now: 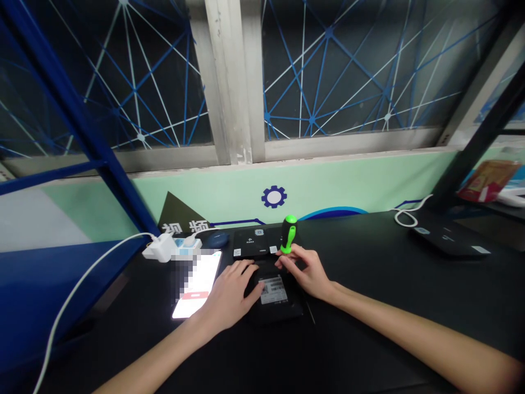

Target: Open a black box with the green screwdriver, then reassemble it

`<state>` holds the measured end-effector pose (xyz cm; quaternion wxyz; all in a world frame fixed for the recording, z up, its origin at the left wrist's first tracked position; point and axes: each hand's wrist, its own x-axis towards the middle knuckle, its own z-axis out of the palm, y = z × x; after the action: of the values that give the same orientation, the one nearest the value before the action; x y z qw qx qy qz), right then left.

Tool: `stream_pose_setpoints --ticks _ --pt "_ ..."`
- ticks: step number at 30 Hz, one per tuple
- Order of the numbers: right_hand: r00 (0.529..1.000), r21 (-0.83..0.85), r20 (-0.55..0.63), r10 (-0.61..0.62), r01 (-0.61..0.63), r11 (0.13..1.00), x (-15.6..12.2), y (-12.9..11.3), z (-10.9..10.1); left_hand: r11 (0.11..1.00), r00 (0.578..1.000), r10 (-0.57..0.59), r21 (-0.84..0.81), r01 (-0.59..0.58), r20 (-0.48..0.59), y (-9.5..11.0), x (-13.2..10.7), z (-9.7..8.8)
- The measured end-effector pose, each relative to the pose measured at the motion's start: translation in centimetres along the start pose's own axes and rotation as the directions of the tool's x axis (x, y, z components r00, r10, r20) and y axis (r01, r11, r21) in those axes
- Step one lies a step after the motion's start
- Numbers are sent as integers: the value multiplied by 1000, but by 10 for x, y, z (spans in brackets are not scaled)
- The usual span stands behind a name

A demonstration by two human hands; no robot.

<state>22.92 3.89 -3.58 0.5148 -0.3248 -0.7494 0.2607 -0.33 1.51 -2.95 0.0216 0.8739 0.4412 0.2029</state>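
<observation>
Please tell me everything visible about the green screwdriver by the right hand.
The screwdriver has a stubby handle, bright green with a black stripe, plastic by its look. It stands nearly upright by the far edge of the black device on the dark desk. Fingertips of the right hand hold its lower end; its shaft is hidden.

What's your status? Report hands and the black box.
Left hand flat on black box. Right hand pinches green screwdriver upright on it. Lit phone beside left hand, nothing blocking.
</observation>
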Motion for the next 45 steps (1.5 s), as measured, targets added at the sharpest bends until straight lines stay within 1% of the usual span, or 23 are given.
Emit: stream_pose_setpoints --ticks 5,11,19,24,28,31,37,45 --pt "998 20 50 -29 28 999 -1 -1 -2 1000 1000 5 6 -5 -8 -1 0 1" --pt "1000 -5 -6 -18 18 1000 0 0 0 1000 1000 -7 12 7 10 -1 -1 1" --pt "999 4 -41 -7 8 1000 1 1 1 1000 1000 -10 9 10 5 0 0 1" --pt "1000 38 -7 27 -26 999 1 0 0 1000 1000 -8 15 7 10 -1 0 2" --pt "999 40 40 8 -10 999 0 -4 -2 1000 1000 -2 14 2 2 -2 0 2" --pt "999 14 51 -8 7 1000 -1 -4 -3 1000 1000 3 14 -3 -6 -1 1 0" --pt "999 -5 23 -37 37 999 0 -2 -2 1000 1000 -1 22 1 8 -2 0 1" --pt "999 -15 -17 -28 28 1000 0 4 0 999 1000 8 39 -8 -6 -3 2 3"
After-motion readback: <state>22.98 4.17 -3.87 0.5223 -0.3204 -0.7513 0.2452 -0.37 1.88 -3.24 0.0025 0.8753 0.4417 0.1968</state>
